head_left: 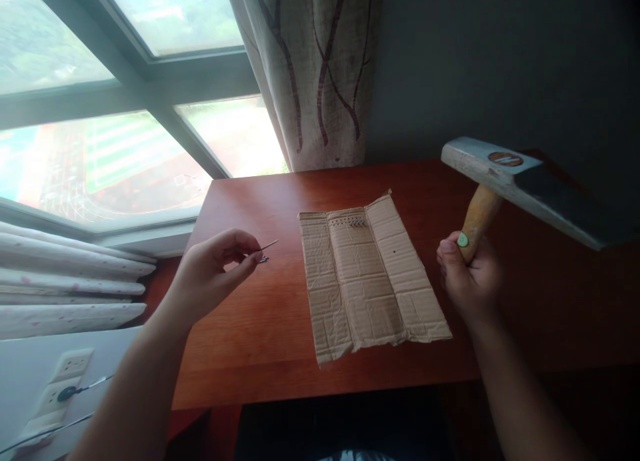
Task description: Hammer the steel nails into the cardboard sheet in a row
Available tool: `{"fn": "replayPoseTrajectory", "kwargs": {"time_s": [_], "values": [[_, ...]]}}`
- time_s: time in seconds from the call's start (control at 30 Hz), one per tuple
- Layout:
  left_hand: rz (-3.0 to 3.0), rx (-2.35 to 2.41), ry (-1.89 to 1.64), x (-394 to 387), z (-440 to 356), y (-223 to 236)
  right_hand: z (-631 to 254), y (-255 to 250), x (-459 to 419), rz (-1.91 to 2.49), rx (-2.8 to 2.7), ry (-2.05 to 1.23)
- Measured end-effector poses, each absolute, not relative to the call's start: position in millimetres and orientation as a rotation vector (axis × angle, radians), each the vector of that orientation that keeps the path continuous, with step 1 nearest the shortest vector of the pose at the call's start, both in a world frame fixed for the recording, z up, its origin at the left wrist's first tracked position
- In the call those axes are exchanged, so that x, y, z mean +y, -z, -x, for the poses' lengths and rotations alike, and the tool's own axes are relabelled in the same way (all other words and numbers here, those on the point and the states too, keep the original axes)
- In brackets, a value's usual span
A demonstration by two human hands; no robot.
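Observation:
Between thumb and fingers, my left hand (pixel 217 267) pinches a thin metal nail (pixel 269 245), over the table's left part. A few more small nails (pixel 263 259) show at the same fingertips. My right hand (pixel 470 274) is wrapped round the wooden handle (pixel 481 214) of a hammer (pixel 493 159), raised at the right with its broad metal head uppermost. A creased piece of cardboard (pixel 367 274) lies on the table between both hands, touched by neither. Rows of small dark marks or nails (pixel 350 221) run along its far edge; they are too small to tell apart.
The reddish-brown wooden table (pixel 250 327) reaches back to a patterned curtain (pixel 320 67) and a dark wall (pixel 480 61). A window (pixel 150 147) is at the left. Below it are a white curtain (pixel 70 274) and a wall socket (pixel 65 381) with a plugged-in cable.

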State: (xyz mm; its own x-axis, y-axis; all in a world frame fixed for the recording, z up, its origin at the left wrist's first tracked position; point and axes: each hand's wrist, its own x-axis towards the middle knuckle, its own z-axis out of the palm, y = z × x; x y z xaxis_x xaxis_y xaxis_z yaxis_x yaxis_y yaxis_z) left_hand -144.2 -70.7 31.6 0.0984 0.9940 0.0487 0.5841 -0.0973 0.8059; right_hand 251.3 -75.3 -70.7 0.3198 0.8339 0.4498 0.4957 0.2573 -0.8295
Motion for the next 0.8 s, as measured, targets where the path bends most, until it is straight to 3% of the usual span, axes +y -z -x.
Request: {"fn": "replayPoseTrajectory", "kwargs": {"time_s": [0.47, 0.8], "values": [[-2.268, 1.377, -0.703, -57, 80, -41, -250, 69, -77, 1.412, -1.346, -0.338], [-2.267, 1.236, -0.687, -45, 61, -46, -250, 73, -77, 1.406, -1.331, -0.328]]}}
